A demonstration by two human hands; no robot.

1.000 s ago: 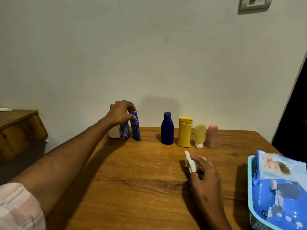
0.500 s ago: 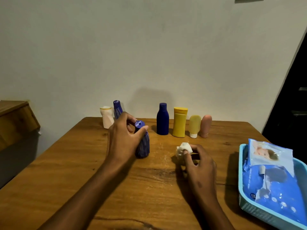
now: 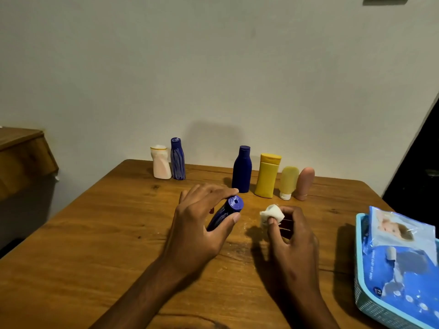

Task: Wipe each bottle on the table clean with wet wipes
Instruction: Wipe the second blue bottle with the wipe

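My left hand [image 3: 197, 224] grips a blue striped bottle [image 3: 228, 210] over the middle of the wooden table [image 3: 95, 245], tilted with its cap end pointing up and to the right. Just to its right, my right hand [image 3: 292, 241] pinches a crumpled white wet wipe [image 3: 270, 214] between thumb and fingers, a short gap from the bottle. Along the back edge stand a white bottle [image 3: 161, 162], a second blue striped bottle [image 3: 177, 159], a dark blue bottle [image 3: 242, 169], a yellow bottle [image 3: 267, 175], a pale yellow tube [image 3: 288, 182] and a pink tube [image 3: 304, 184].
A light blue basket [image 3: 363, 302] at the right edge holds blue wet-wipe packs [image 3: 403, 252]. A wooden ledge [image 3: 21, 157] juts out at the left beyond the table. The wall runs close behind the row of bottles.
My left hand has brought the striped bottle from the back left row toward the table's middle and tipped it over. My right hand with the wipe has stayed in about the same place.
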